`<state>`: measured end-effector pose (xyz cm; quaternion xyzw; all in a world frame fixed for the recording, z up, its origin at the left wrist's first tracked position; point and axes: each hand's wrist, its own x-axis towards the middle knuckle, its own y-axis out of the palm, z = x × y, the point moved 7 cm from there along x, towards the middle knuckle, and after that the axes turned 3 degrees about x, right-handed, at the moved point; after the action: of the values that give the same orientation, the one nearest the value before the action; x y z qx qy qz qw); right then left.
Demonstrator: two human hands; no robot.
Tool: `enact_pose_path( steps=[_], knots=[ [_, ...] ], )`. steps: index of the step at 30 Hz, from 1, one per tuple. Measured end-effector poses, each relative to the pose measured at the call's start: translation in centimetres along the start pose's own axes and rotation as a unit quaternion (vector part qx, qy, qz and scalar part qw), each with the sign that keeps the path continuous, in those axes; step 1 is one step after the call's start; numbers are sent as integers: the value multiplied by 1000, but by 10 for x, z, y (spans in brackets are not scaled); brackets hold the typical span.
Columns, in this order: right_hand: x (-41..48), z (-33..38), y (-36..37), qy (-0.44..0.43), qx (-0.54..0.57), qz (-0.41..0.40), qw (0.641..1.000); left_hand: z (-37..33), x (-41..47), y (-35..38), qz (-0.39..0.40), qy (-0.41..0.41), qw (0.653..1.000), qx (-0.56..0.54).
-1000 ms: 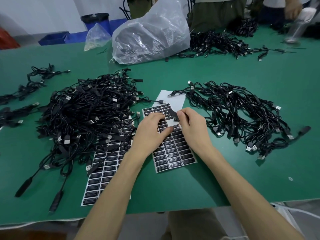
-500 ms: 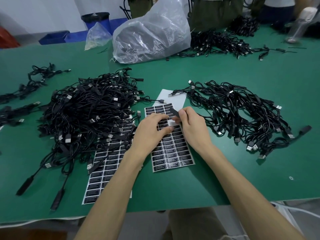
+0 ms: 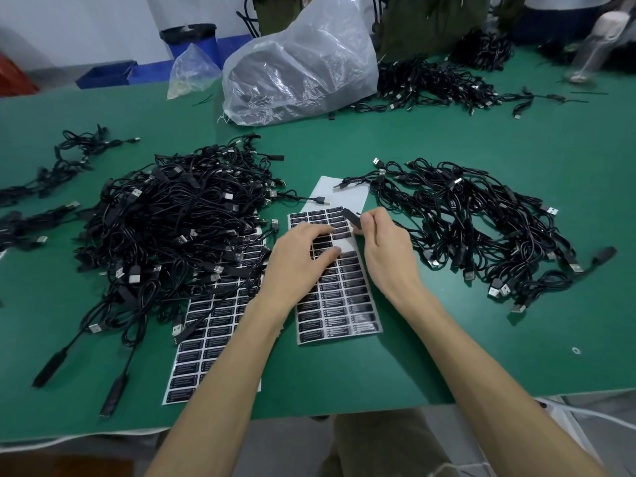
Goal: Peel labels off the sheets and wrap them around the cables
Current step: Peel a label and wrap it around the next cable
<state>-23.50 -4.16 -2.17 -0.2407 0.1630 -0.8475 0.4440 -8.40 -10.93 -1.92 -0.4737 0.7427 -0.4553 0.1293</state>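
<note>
Closest to the table edge lies a white paper sheet of black printed labels (image 3: 206, 352). Its rows look full where I can see them, and its upper part is buried under cables. Just beside it is a second white sheet of black labels (image 3: 344, 304), and that is the one being worked. The left hand (image 3: 297, 266) rests on it with the fingers laid fairly flat, pressing the sheet down and gripping nothing. The right hand (image 3: 389, 249) has thumb and forefinger pinched on a small black rectangular label (image 3: 351, 216), lifted off near the sheet's upper right. Whether its last edge has come free I cannot tell. Bare white backing shows at the sheet's far end and in a gap by the left fingertips, so I judge that a few labels are used and most of the sheet is left.

Neither hand holds a cable, so wrapping this label has not yet begun. To the left sits a big tangled heap of black USB cables (image 3: 172, 228), and to the right a looser spread of black USB cables (image 3: 481, 228). I cannot make out which lot is labelled and which is waiting. Further back on the green table (image 3: 447, 339) are a crumpled clear plastic bag (image 3: 303, 67) and another black cable pile (image 3: 437, 84), so there looks to be plenty of work left.
</note>
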Motion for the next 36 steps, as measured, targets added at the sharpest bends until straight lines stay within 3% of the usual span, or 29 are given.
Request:
enact_pose_path(
  steps=[8,14,24,27,32,36],
  knots=[
    [0,-5,4,24,37,22,999,-4,1,4,-20,37,993,108],
    [1,-2,2,25,55,24,998,-8,2,16,46,55,991,112],
    [1,-3,-1,52,207,19,977,-6,0,9,12,23,998,58],
    [1,-1,0,47,204,23,978,-5,0,8,4,20,999,38],
    [-1,-3,-9,50,171,-41,983,-7,1,13,26,43,995,88],
    [-1,2,-3,43,105,-16,993,-7,3,19,49,46,989,135]
  ],
)
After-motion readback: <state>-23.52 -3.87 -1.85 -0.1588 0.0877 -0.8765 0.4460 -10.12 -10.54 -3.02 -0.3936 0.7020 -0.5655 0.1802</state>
